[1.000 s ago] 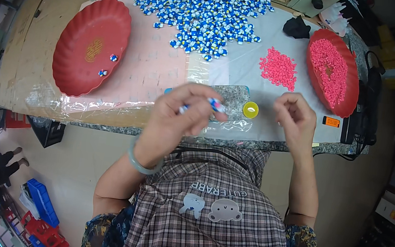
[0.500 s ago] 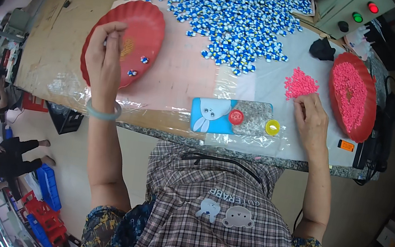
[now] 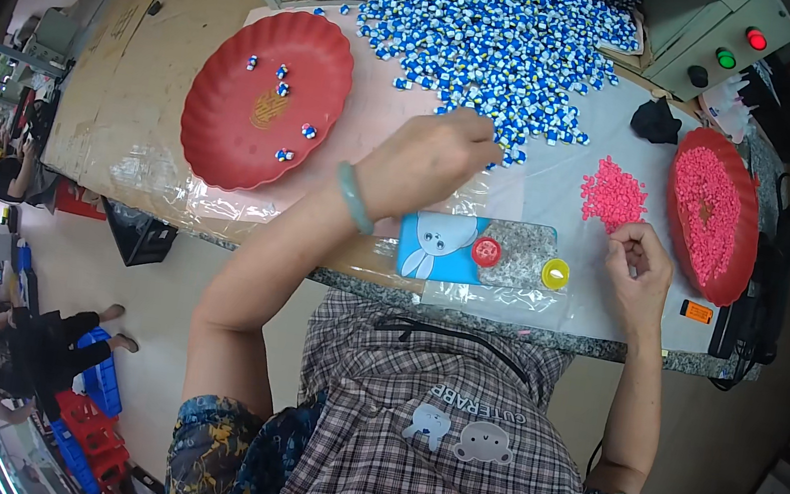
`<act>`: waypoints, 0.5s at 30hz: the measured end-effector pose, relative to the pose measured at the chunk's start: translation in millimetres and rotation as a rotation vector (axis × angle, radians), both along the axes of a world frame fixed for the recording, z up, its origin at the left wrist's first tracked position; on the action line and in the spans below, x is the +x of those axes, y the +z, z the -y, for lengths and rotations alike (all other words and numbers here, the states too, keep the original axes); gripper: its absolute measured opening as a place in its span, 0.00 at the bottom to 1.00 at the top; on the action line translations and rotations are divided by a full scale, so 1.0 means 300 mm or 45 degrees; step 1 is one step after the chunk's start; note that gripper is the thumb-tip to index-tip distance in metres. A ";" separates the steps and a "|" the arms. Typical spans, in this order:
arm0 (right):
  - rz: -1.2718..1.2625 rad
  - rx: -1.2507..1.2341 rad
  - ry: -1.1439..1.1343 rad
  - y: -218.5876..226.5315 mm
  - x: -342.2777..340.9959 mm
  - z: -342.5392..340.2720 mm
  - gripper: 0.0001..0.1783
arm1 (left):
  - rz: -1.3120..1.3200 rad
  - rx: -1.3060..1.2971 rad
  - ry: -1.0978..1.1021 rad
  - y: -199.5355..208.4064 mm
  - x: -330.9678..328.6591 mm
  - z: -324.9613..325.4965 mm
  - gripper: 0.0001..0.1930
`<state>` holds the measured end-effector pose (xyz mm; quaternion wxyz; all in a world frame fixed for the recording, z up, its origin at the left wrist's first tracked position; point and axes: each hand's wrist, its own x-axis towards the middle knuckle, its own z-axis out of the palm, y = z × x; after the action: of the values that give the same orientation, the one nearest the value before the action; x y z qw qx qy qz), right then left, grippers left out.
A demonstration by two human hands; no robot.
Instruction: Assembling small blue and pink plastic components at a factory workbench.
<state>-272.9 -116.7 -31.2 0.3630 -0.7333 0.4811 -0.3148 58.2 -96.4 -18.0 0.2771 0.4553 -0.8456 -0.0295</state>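
Left hand [image 3: 428, 156] has swung back from the left red plate [image 3: 229, 138], where it hovered half a second ago, and now reaches to the near edge of the blue-and-white pieces [image 3: 476, 31] heaped across the back of the surface [image 3: 148, 61]; its fingers are bunched narrow and point down into the scatter, though whether they have closed on a piece I cannot tell. On that plate lie a few more small blue-and-white pieces [image 3: 281, 85] than a second ago, which suggests one round of the work has just ended with a drop-off and a fresh pick is starting. Right hand [image 3: 639, 271] sits about where it was, near the front right, fingertips pinched together just below the small pile of pink pieces [image 3: 615, 192]; anything held there is too small to make out. Beside it stands the right red plate [image 3: 712, 221], filled with pink pieces. Between the two hands lie a blue card with a rabbit picture [image 3: 440, 248], a red cap [image 3: 486, 252] and a yellow cap [image 3: 556, 274], untouched.
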 end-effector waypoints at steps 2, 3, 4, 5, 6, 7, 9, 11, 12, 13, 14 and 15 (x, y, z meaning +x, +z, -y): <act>0.132 0.038 0.018 -0.008 -0.001 -0.003 0.03 | 0.071 0.084 -0.047 -0.010 -0.023 0.013 0.05; 0.131 0.038 0.012 -0.004 -0.002 -0.009 0.03 | 0.109 0.063 -0.042 -0.020 -0.032 0.022 0.03; 0.160 0.107 -0.008 0.003 0.002 -0.016 0.03 | 0.146 0.042 -0.036 -0.028 -0.036 0.030 0.02; 0.190 0.176 -0.027 0.007 0.004 -0.021 0.03 | 0.145 0.043 -0.041 -0.033 -0.034 0.035 0.02; 0.189 0.177 -0.031 0.008 0.000 -0.024 0.03 | 0.198 0.083 -0.027 -0.030 -0.033 0.038 0.04; 0.281 0.275 -0.018 0.009 -0.004 -0.026 0.03 | 0.251 0.124 -0.012 -0.025 -0.031 0.039 0.07; 0.376 0.373 -0.008 0.013 -0.005 -0.033 0.04 | 0.196 0.091 0.003 -0.009 -0.027 0.032 0.07; 0.480 0.449 0.043 0.029 0.000 -0.048 0.04 | -0.122 0.198 0.046 0.004 -0.024 0.020 0.07; 0.499 0.457 0.055 0.038 0.002 -0.056 0.03 | -0.383 0.340 0.073 0.015 -0.027 0.005 0.07; 0.516 0.451 0.071 0.047 0.004 -0.067 0.03 | -0.569 0.569 0.105 0.076 -0.034 -0.021 0.07; 0.533 0.445 0.087 0.057 0.005 -0.079 0.04 | -0.954 0.758 0.065 0.052 -0.037 -0.042 0.09; 0.539 0.441 0.112 0.073 0.005 -0.093 0.04 | -1.191 0.931 0.063 0.091 -0.052 -0.080 0.10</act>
<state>-271.4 -88.8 -9.3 0.5887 -0.5985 0.4087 -0.3581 42.7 -72.3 9.5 0.4460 0.4793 -0.5580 -0.5099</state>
